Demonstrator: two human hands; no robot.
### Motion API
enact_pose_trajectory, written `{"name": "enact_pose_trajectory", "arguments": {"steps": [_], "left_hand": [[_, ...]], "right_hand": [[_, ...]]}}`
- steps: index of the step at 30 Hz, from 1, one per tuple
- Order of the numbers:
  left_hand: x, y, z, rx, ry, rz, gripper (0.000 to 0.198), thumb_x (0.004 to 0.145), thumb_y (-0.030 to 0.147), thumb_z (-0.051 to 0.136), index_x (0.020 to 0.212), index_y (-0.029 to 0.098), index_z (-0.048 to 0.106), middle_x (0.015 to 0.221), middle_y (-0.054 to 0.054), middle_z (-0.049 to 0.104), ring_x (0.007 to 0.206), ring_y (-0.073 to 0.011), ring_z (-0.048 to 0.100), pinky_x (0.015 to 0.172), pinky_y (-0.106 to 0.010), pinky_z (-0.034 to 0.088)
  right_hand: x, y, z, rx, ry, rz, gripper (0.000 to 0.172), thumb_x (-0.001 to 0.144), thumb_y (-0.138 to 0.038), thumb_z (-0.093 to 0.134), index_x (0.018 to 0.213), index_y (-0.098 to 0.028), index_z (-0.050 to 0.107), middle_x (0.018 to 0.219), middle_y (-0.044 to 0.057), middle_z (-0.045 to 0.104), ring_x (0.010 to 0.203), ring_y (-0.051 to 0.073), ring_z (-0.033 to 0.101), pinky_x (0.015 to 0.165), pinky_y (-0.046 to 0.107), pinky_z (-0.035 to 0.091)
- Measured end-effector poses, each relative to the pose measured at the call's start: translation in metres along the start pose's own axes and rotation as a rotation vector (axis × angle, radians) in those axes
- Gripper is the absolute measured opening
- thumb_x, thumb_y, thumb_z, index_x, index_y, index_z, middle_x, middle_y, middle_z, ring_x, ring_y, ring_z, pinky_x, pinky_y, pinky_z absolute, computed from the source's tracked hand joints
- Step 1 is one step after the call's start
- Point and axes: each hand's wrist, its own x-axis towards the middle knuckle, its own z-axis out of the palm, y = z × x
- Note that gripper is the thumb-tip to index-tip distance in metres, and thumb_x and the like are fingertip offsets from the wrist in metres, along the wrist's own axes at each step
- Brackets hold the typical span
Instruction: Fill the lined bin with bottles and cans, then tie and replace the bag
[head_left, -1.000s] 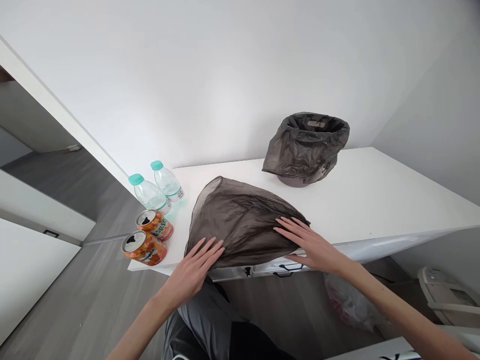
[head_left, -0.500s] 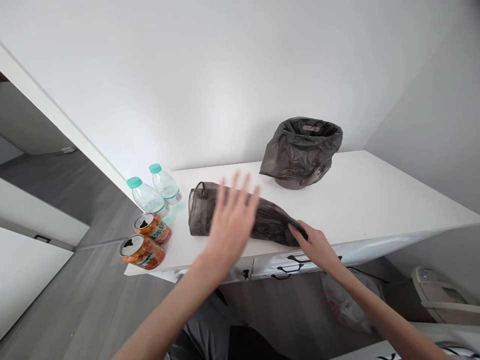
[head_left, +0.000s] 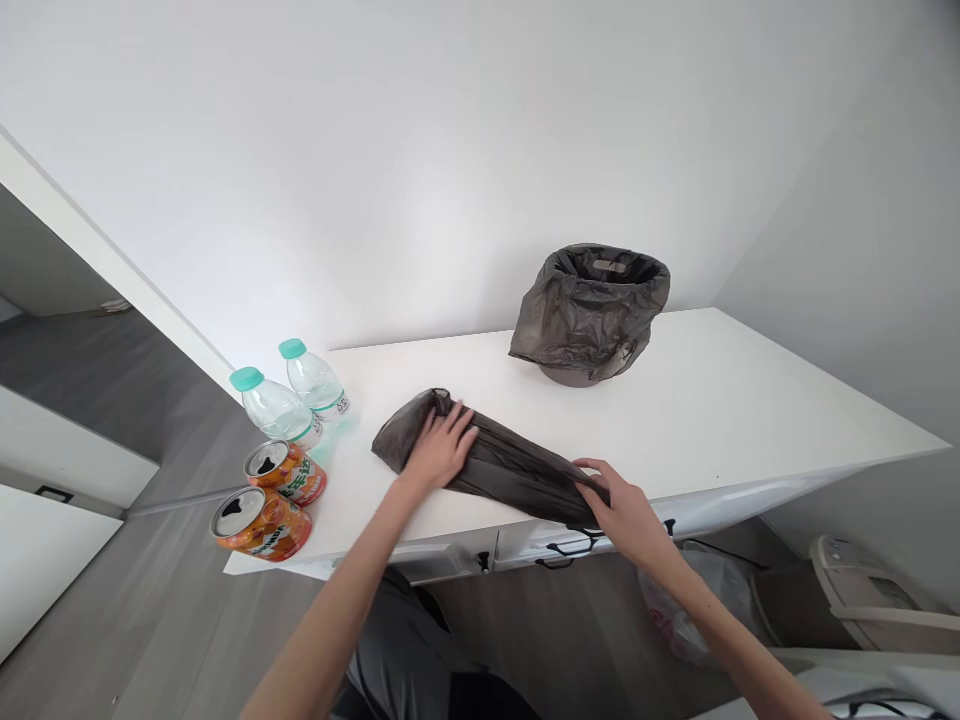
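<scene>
A dark, thin plastic garbage bag point(head_left: 517, 462) lies lengthwise along the front of the white tabletop, narrowed into a long strip with creases. My right hand point(head_left: 619, 510) pinches its right end between thumb and fingers, near the front edge. On the bag's left part rests my left hand point(head_left: 439, 450), palm down, its fingers slightly spread over the plastic. Left of that hand, the bag's end fans out in a loose, rounded flap. Behind stands a small bin point(head_left: 577, 376) lined with another dark bag point(head_left: 589, 310), its mouth open and the rim folded outward.
At the table's left end stand two clear bottles with teal caps point(head_left: 246, 379) and two opened orange drink cans point(head_left: 262, 523). Drawers with black handles point(head_left: 570, 548) are below the tabletop point(head_left: 750, 400). A filled clear plastic bag point(head_left: 697, 600) sits on the floor at right.
My left hand has come down from above onto the bag's left part. The bag's left end has gone from flat and squared to bunched and folded. My right hand keeps its hold.
</scene>
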Motion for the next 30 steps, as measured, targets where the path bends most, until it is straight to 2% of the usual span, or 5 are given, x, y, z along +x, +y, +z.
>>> {"name": "enact_pose_trajectory", "arguments": {"steps": [5,12,21,26,30], "left_hand": [[-0.003,-0.025,-0.039,-0.002,0.065,-0.067,0.053,0.111,0.040,0.026,0.151,0.017,0.053,0.162,-0.013,0.050,0.153,-0.0275,0.045,0.127,-0.056,0.034],[-0.031,0.049,-0.035,0.008,0.115,0.035,0.053,0.110,0.045,0.034,0.152,0.019,0.053,0.164,-0.011,0.048,0.160,-0.0354,0.029,0.129,-0.065,0.025],[-0.043,0.081,-0.034,-0.130,-0.122,0.281,0.052,0.112,0.041,0.029,0.160,0.026,0.044,0.170,-0.005,0.039,0.161,-0.0301,0.026,0.130,-0.059,0.029],[-0.053,0.094,-0.037,-0.169,-0.165,0.508,0.048,0.103,0.026,0.045,0.149,0.023,0.058,0.158,-0.009,0.056,0.161,-0.0290,0.028,0.134,-0.054,0.023],[-0.067,0.074,-0.043,-0.125,-0.056,0.378,0.047,0.099,0.021,0.046,0.144,0.024,0.059,0.142,-0.011,0.066,0.149,-0.0294,0.047,0.133,-0.060,0.025]], "right_hand": [[-0.022,0.011,-0.007,-0.064,0.128,-0.088,0.035,0.099,-0.054,0.050,0.121,-0.028,0.061,0.110,0.011,0.074,0.097,0.028,0.073,0.078,0.039,0.059],[-0.038,0.030,-0.007,-0.210,0.137,0.013,0.049,0.099,-0.068,0.046,0.123,-0.028,0.059,0.096,0.008,0.067,0.067,0.023,0.065,0.057,0.036,0.051],[-0.058,-0.063,-0.031,0.377,-0.145,0.056,0.058,0.096,-0.065,0.058,0.145,-0.034,0.054,0.084,0.002,0.059,0.068,0.020,0.057,0.060,0.032,0.053],[-0.001,-0.080,0.001,0.638,-0.173,-0.042,0.050,0.096,-0.059,0.062,0.136,-0.030,0.063,0.094,0.005,0.066,0.077,0.021,0.064,0.072,0.036,0.061],[0.064,-0.088,0.043,0.761,-0.269,-0.028,0.034,0.099,-0.046,0.061,0.122,-0.022,0.066,0.100,0.005,0.068,0.082,0.019,0.069,0.082,0.038,0.065]]}}
